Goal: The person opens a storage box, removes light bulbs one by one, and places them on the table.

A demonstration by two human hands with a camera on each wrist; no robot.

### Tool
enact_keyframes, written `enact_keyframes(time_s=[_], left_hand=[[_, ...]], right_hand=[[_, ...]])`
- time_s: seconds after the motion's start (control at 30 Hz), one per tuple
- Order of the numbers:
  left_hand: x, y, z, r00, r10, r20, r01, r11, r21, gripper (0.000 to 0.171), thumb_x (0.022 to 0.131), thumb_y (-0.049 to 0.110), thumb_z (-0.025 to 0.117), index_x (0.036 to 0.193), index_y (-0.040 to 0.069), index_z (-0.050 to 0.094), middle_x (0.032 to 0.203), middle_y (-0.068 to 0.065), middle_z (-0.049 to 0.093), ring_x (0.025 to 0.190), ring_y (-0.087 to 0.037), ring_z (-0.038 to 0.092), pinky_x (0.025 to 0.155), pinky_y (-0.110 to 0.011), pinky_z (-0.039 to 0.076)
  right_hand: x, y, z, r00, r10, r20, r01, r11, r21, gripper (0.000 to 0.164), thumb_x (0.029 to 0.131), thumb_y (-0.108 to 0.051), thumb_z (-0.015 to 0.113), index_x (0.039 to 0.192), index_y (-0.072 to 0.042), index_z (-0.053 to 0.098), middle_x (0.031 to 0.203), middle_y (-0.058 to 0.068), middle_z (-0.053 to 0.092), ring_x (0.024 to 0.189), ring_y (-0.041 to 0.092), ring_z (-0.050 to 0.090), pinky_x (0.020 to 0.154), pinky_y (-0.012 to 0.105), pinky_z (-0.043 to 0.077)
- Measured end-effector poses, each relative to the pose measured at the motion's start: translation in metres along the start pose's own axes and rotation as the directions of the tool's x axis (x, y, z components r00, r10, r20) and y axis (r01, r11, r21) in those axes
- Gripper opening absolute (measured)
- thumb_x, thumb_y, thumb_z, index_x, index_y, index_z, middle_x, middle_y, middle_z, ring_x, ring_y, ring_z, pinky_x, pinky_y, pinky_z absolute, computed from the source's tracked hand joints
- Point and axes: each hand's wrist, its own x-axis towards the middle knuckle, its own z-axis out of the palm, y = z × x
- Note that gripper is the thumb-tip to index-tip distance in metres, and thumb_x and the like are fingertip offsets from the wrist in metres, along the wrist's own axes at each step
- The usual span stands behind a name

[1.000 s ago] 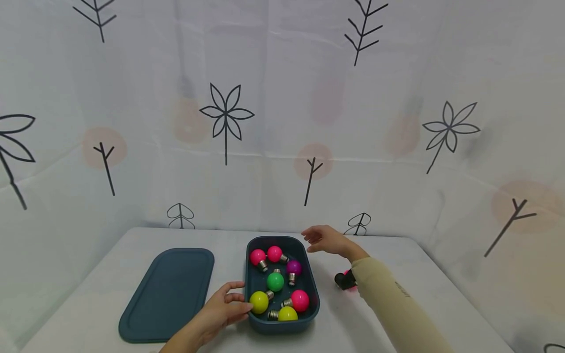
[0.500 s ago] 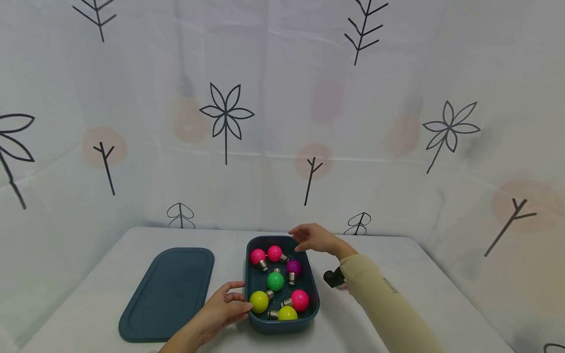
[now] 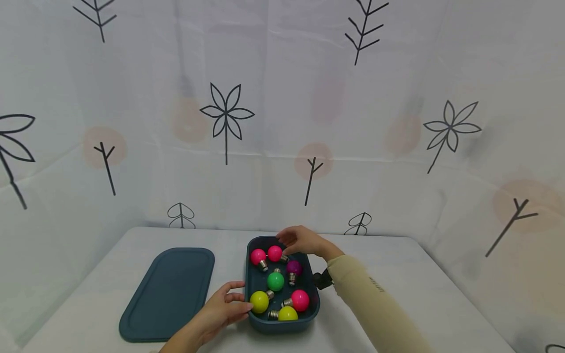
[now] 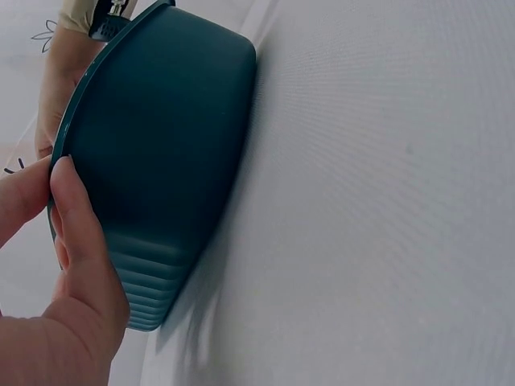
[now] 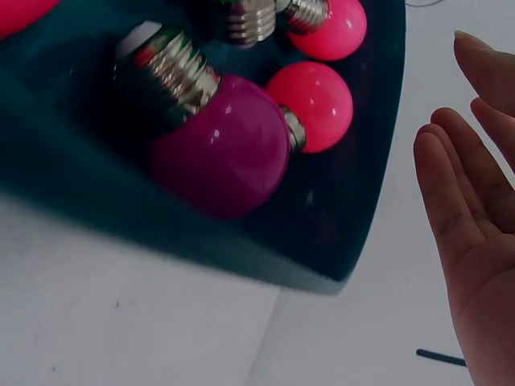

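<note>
Fingers of the right hand (image 3: 302, 241) curve loosely, thumb apart, nothing held, right over the box's far end! Just beneath them sits the far right pink bulb (image 3: 274, 253); the right wrist view shows a gap, so no contact there. The left hand (image 3: 227, 305) pinches the box's left rim lightly, thumb over the edge, fingers along the outer wall.

Inside that dark box (image 3: 282, 327), 7 bulbs: the far left pink bulb (image 3: 258, 257) beside its neighbour, the purple bulb (image 3: 293, 267) on the right, the green bulb (image 3: 275, 281) mid-box, the left yellow bulb (image 3: 259, 301) close to the thumb, then the right pink bulb (image 3: 300, 300) and the near yellow bulb (image 3: 288, 314).

My call: this is a reach over the bulbs with the box steadied. A pick would need the fingers lowered and narrowed round 1 globe, the left hand keeping the rim put.

Farther out, a flat dark panel (image 3: 167, 294) lies left on the white table (image 3: 335, 318), patterned cloth (image 3: 265, 186) beyond.
</note>
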Motion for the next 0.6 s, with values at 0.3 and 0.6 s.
enact_keyframes(time_s=[0.3,0.6], left_hand=[[-0.004,0.003,0.002,1.0,0.0,0.01,0.0,1.0,-0.008,0.071,0.08,0.006,0.073,0.135,-0.003,0.03,0.099,-0.012,0.05,0.078,-0.018,0.057,0.078,-0.032,0.054],[-0.003,0.003,0.002,1.0,0.003,0.016,-0.003,1.0,-0.01,0.071,0.08,0.006,0.073,0.135,-0.003,0.029,0.099,-0.013,0.05,0.078,-0.018,0.057,0.078,-0.032,0.054]], right_hand=[[0.012,-0.003,0.019,1.0,0.004,0.026,-0.004,1.0,0.004,0.043,0.083,0.001,0.066,0.123,0.006,0.053,0.119,0.023,0.055,0.108,0.037,0.053,0.091,0.039,0.047],[0.026,0.0,0.033,1.0,-0.005,0.019,0.005,1.0,-0.021,0.042,0.082,-0.002,0.069,0.122,0.004,0.056,0.114,0.018,0.059,0.104,0.033,0.056,0.087,0.034,0.05]])
